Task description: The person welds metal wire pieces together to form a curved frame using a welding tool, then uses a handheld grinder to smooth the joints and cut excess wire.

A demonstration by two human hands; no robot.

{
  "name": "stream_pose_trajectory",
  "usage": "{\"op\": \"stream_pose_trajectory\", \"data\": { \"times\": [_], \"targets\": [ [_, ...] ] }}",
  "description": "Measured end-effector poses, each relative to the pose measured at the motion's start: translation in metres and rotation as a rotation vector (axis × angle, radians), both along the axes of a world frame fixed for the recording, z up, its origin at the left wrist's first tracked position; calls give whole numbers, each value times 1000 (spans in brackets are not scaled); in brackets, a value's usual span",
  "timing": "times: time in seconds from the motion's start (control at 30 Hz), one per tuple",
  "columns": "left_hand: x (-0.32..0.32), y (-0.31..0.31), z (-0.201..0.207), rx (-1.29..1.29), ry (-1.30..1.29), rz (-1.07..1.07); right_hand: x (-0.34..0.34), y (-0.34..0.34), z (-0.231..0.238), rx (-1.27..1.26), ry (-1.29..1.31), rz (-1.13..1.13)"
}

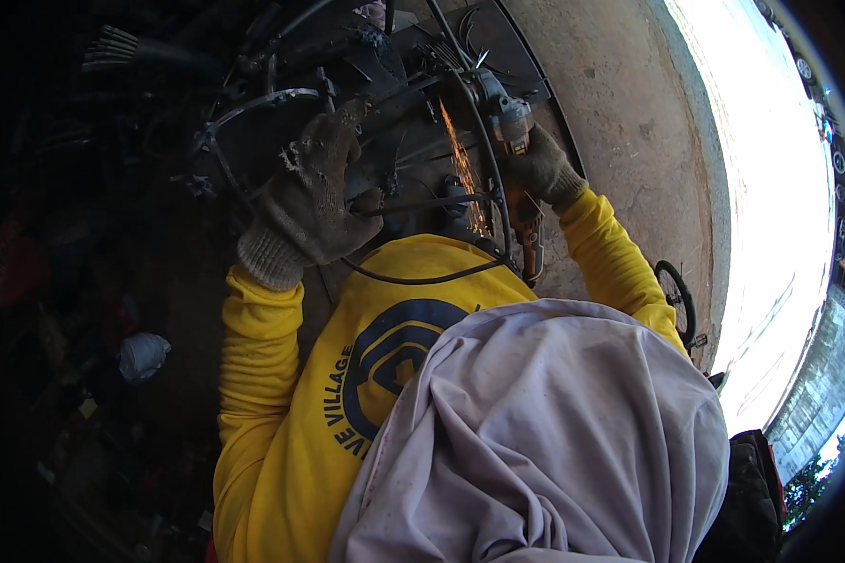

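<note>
My right hand (546, 169), in a grey-brown knit glove, is closed round an angle grinder (509, 114) at the right side of a dark metal frame (483, 141). Orange sparks (460, 169) stream down from near the grinder's disc. Below that hand shows an orange and black power-tool body (531, 246); whether it belongs to the same grinder I cannot tell. My left hand (312, 202), gloved alike, is held open with thumb and fingers apart. It is beside a curved metal bar (268, 98) and the tip of a thin straight bar (432, 203). Contact there is unclear.
A dark sheet (512, 47) lies under the frame's far end. Finger-like metal prongs (113, 47) stand out at the far left. A whitish bundle (145, 357) rests at left, and a bicycle wheel (676, 300) is at right on the concrete floor (620, 122). The left is very dark.
</note>
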State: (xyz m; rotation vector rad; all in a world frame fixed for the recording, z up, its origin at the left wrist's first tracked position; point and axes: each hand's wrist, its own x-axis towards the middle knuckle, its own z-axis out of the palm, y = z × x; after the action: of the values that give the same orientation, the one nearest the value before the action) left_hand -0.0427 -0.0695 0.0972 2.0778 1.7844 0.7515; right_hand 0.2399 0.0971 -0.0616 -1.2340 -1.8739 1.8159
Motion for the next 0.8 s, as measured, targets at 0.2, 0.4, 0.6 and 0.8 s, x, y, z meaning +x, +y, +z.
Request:
{"op": "stream_pose_trajectory", "data": {
  "times": [0.2,0.4,0.6,0.8],
  "targets": [
    [0,1,1,24,-14,-12,-3,0,4,-21,-38,3],
    [1,0,-1,10,-20,2,-5,-1,21,18,-72,30],
    [1,-1,1,-10,-12,11,-5,1,16,51,-89,23],
    [2,1,3,-16,15,24,-6,3,11,-29,4,21]
  ]
}}
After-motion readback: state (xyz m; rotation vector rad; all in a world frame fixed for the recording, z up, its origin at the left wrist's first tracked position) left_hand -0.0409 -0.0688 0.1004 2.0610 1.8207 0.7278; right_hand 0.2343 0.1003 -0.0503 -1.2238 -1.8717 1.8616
